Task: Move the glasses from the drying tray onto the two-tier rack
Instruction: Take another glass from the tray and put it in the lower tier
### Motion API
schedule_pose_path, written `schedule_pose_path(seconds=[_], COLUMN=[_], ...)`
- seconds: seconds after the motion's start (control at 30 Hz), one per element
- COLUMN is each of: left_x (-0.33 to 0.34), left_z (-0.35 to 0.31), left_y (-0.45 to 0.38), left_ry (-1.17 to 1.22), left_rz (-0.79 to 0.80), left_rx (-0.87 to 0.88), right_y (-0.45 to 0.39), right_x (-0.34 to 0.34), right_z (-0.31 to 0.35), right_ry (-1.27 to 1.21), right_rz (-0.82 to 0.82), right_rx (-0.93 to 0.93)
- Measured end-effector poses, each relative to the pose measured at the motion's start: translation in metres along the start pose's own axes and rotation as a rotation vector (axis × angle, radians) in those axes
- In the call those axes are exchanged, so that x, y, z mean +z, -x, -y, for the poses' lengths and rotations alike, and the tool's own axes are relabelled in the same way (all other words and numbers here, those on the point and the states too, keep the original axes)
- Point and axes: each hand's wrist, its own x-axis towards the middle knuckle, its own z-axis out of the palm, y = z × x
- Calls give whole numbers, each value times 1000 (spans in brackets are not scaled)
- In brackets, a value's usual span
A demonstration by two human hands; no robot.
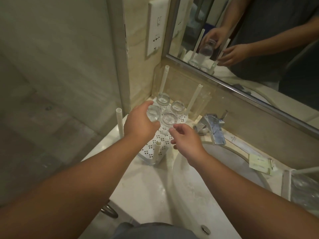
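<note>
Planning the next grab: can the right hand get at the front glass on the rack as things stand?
Probably yes. The right hand hovers open just in front of the front glass, nothing between them. The left hand grips the neighbouring glass close beside it, so the room on that side is tight.

Both forearms reach forward; the left hand curls in a grip. The right hand hangs loosely curled, holding nothing.
</note>
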Motion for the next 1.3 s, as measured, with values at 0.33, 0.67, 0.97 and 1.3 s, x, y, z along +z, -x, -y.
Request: schedule_pose_path(seconds=[0.33, 0.67, 0.97, 1.3], left_x=[-36, -59, -63, -36], left_z=[-60, -83, -84, -84], left_y=[20, 31, 41, 61], left_ry=[229, 427, 280, 97], left_rz=[49, 277, 331, 280], left_rx=[134, 191, 231, 369], right_y=[19, 46, 60, 70], right_x=[-10, -24, -44, -76], right_z=[32, 39, 48, 55], right_ry=[-878, -1470, -1378, -932], right_rz=[224, 535, 372, 139], right_rx=[279, 225, 208, -40])
